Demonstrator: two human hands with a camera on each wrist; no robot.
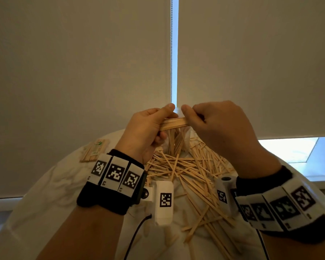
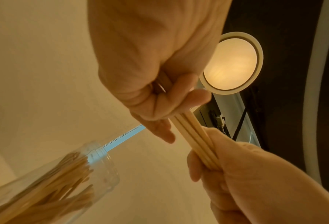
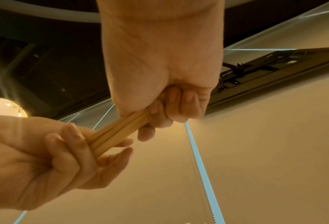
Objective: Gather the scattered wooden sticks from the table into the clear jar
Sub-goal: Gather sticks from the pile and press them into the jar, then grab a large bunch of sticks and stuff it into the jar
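Note:
A bundle of wooden sticks (image 1: pixel 174 123) is held level between both hands, high above the table. My left hand (image 1: pixel 158 124) grips its left end, thumb on top. My right hand (image 1: pixel 194 119) grips the right end with curled fingers. The same bundle (image 2: pixel 194 136) shows in the left wrist view and again (image 3: pixel 117 130) in the right wrist view. The clear jar (image 1: pixel 185 139) stands just behind and below the hands, partly hidden, with several sticks upright inside. In the left wrist view the jar (image 2: pixel 94 174) appears below the hands. Many scattered sticks (image 1: pixel 186 175) cover the white table (image 1: pixel 54 184).
A wrapped pack of sticks (image 1: pixel 95 150) lies at the table's back left. Roller blinds with a bead chain (image 1: pixel 171 53) hang close behind the table. A bright window sill (image 1: pixel 289 149) is at the right. A black cable (image 1: pixel 137 231) runs over the near table edge.

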